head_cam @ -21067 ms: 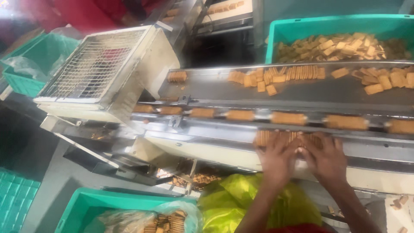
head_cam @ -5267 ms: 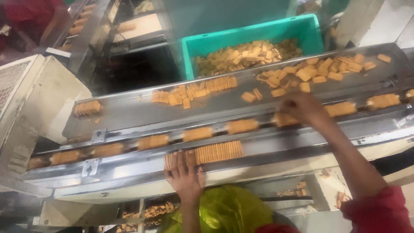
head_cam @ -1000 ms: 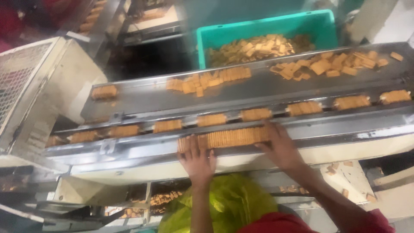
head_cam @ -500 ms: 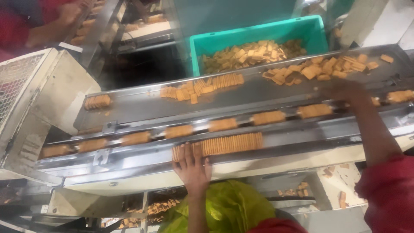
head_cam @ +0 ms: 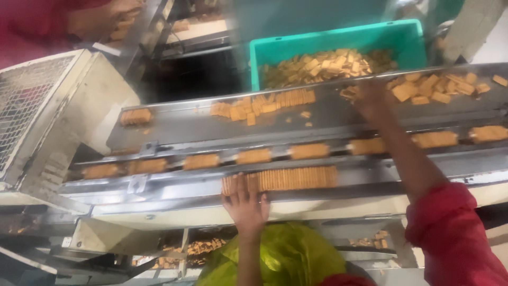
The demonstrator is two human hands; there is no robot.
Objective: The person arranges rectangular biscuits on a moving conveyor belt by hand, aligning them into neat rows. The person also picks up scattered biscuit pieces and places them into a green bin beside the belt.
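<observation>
Golden biscuit row (head_cam: 288, 179) meets the flat, open left hand (head_cam: 245, 204); the blurred right hand's (head_cam: 370, 100) grip is unreadable.

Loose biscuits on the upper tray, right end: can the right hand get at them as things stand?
Probably yes. The right hand is already stretched over the middle belt onto the upper tray, beside the loose biscuits, with nothing between them.

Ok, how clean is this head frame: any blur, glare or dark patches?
Head view: soft all over from motion blur; the right hand at the loose biscuits is smeared, the left hand by the biscuit row a little sharper. Warm, even light with mild sheen on the steel conveyor. The gap behind it is nearly black.
</observation>
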